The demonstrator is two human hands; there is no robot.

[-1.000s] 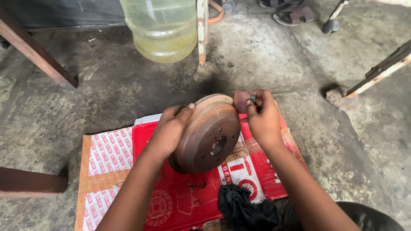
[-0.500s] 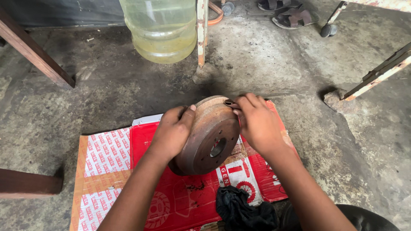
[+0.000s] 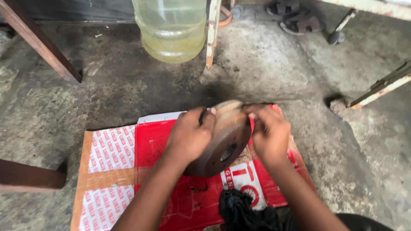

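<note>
now tilted steeper than a second ago: rusty brake drum (image 3: 224, 139) stood nearly on edge on the flattened red and white carton (image 3: 128, 171), rim up, open hub face turned toward the right and down. previously turned more face-on with the hub holes plain; at this moment mostly edge and a sliver of the centre hole showing. probably a turn of the part to bring a fresh stretch of rim under the fingers.

left hand (image 3: 190, 137) clamped over the back and top of the drum, fingers curled closed round the rim, thumb hidden behind. forearm reaching up from bottom left.

right hand (image 3: 269, 134) brought in from the outer side onto the top edge, fingers bent and pressed against the rim; earlier pinching some small piece, now impossible to tell whether anything remains between them. wrist cocked inward.

nearby: black rag (image 3: 242, 211) on the carton below, large clear water bottle (image 3: 171, 28) on the concrete floor (image 3: 299, 77) beyond.
</note>
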